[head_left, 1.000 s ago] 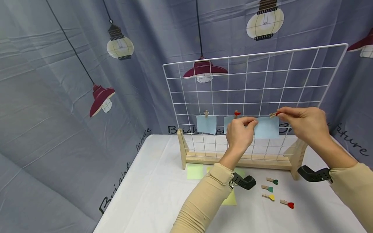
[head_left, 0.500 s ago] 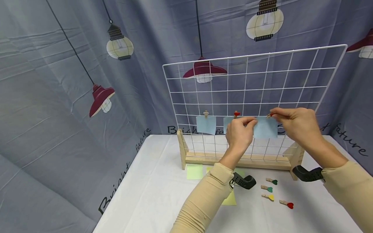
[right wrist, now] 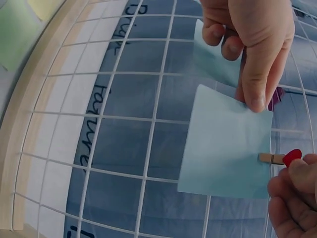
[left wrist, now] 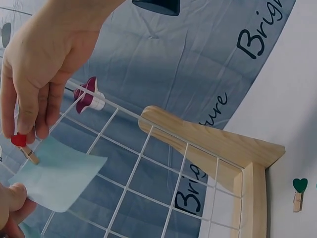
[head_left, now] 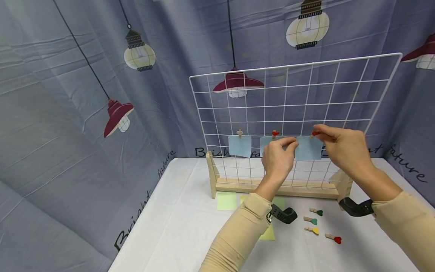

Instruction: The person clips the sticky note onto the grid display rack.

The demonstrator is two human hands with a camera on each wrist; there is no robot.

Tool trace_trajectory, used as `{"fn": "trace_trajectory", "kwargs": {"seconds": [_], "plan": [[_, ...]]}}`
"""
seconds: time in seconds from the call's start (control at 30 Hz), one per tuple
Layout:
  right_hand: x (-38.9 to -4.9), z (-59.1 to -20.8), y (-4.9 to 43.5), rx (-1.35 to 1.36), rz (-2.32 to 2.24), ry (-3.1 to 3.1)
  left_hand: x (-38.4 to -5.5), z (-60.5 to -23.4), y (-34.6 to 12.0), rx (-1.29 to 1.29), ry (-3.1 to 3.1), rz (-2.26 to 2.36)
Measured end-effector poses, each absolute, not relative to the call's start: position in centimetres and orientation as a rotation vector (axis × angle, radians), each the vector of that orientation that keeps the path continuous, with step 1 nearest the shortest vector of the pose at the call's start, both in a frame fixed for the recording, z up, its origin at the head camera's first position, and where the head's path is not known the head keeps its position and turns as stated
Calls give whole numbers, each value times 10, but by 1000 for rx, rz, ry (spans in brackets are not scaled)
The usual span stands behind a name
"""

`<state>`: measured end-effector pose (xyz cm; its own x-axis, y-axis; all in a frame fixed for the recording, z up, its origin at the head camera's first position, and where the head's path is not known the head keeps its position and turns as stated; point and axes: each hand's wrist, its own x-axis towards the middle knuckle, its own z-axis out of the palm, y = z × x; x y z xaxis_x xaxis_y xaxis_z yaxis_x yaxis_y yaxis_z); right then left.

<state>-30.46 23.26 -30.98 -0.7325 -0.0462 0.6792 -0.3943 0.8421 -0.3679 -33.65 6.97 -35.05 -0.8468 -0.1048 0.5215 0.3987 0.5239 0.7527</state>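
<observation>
Up on wire grid (head_left: 306, 94): blue note (head_left: 308, 148), peg (head_left: 314, 133)

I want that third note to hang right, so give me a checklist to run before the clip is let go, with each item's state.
1. Left hand pinches the blue note at its corner: ok.
2. Right hand pinches the red heart clip: ok.
3. Clip sits over the note's edge: ok.
4. Clip also bites a wire of the white grid: cannot tell, fingers hide the spot.
5. Note level with the two blue notes already hung: ok, roughly the same row.
6. Spare clips lie on the table within reach: ok.
</observation>
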Motion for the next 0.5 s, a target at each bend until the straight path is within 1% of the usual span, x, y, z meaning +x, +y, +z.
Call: {"fn": "trace_trajectory", "kwargs": {"seconds": [0.5], "plan": [[-289,-323,239,269,741,-2262,-326,-355,52,-342,-2189,-1320]]}}
